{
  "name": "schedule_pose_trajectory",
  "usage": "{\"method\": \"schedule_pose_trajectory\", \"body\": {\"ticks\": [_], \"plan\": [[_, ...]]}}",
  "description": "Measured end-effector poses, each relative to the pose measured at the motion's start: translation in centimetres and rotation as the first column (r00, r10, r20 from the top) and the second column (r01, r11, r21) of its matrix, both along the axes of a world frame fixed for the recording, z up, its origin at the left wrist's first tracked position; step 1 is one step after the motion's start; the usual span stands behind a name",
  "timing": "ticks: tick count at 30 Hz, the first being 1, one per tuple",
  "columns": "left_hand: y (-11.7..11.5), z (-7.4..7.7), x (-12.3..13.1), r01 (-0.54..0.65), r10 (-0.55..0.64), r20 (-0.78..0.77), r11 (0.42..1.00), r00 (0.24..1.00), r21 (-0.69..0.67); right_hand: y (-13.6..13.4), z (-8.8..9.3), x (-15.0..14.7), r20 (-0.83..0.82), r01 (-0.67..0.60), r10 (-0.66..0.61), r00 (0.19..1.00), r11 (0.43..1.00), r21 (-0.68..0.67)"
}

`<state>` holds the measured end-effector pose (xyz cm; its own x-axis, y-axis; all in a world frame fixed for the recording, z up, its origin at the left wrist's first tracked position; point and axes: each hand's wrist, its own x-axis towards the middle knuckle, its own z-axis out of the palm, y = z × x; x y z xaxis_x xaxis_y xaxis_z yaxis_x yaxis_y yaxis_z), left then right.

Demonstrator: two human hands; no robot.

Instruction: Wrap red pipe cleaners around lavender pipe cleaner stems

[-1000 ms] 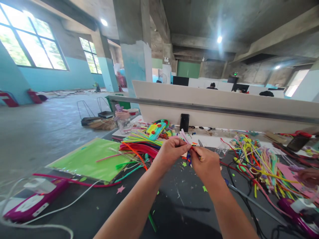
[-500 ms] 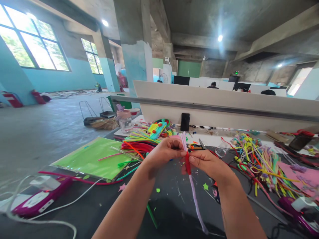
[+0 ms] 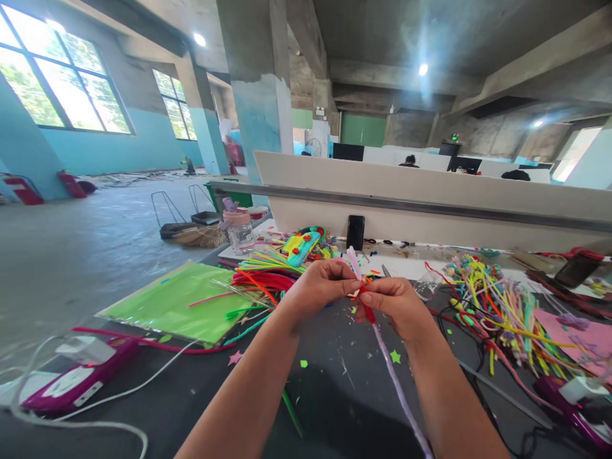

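The lilac stem (image 3: 396, 382) has swung rightward below the hands (image 3: 396, 307), both pinching it at its red section (image 3: 369, 313).

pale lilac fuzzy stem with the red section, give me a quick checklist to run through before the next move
1. Pale lilac fuzzy stem gripped by the left hand: ok, pinched near its upper end.
2. Right hand on the fuzzy red section: ok, pinching it close beside the left hand.
3. Red section's upper end secured: cannot tell, hidden at the hands.
4. Stem's lower end in sight: not ok, it runs out of the bottom of the picture.
5. Right hand apart from the multicoloured heap of fuzzy stems: ok, dark tabletop shows between.
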<state>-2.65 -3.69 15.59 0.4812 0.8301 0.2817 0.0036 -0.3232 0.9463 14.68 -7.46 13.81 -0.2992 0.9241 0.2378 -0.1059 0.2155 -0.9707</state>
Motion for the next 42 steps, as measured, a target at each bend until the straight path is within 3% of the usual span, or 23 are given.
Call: {"method": "schedule_pose_trajectory", "body": {"ticks": [3, 7, 14, 18, 20, 21, 23, 25, 27, 29, 34, 39, 42], "plan": [[0.1, -0.1, 0.1, 0.000, -0.001, -0.034, 1.000, 0.999, -0.010, -0.1, -0.1, -0.1, 0.197, 0.155, -0.181, 0.964, 0.978, 0.138], [0.4, -0.4, 0.3, 0.000, -0.001, -0.049, 1.000, 0.999, -0.023, -0.3, -0.5, -0.3, 0.415, 0.282, -0.468, 0.780, 0.856, 0.434], [0.7, -0.7, 0.8, -0.075, 0.077, -0.060, 0.997, 0.995, 0.036, -0.2, -1.0, -1.0, 0.447, 0.287, -0.698, 0.559, 0.669, 0.686], [1.2, -1.0, 1.0, -0.125, 0.129, -0.048, 0.989, 0.990, 0.074, -0.1, -1.3, -1.5, 0.439, 0.293, -0.738, 0.512, 0.631, 0.718], [1.3, -1.1, 0.9, -0.113, 0.115, -0.030, 0.992, 0.993, 0.059, -0.2, -1.1, -1.5, 0.451, 0.300, -0.691, 0.565, 0.681, 0.668], [1.4, -1.0, 0.7, -0.095, 0.095, -0.019, 0.995, 0.995, 0.041, -0.2, -0.9, -1.3, 0.467, 0.286, -0.626, 0.625, 0.740, 0.609], [1.3, -0.9, 0.3, -0.034, 0.034, 0.011, 0.999, 0.999, -0.001, -0.3, -0.5, -0.9, 0.475, 0.184, -0.392, 0.788, 0.885, 0.427], [1.1, -0.9, -0.1, 0.041, -0.039, 0.063, 0.999, 0.997, -0.026, -0.3, -0.1, -0.4, 0.391, 0.009, -0.094, 0.915, 0.976, 0.216], [0.9, -0.9, -0.3, 0.107, -0.103, 0.103, 0.994, 0.989, -0.033, -0.2, 0.0, 0.0, 0.242, -0.132, 0.113, 0.964, 0.989, 0.066], [0.7, -0.8, -0.4, 0.131, -0.126, 0.109, 0.991, 0.986, -0.033, -0.1, 0.0, 0.1, 0.113, -0.194, 0.194, 0.974, 0.981, -0.016], [0.7, -0.4, -0.4, 0.094, -0.093, 0.034, 0.995, 0.995, -0.021, 0.1, -0.3, -0.1, -0.003, -0.146, 0.146, 0.989, 0.988, -0.047], [0.8, -0.4, -0.6, 0.055, -0.055, -0.003, 0.998, 0.998, -0.013, 0.1, -0.2, -0.2, 0.051, -0.033, 0.033, 0.998, 0.999, 0.005], [0.8, -0.6, -0.7, 0.036, -0.036, 0.013, 0.999, 0.999, -0.022, -0.1, 0.0, -0.6, 0.094, 0.107, -0.112, 0.989, 0.993, 0.055]]}}
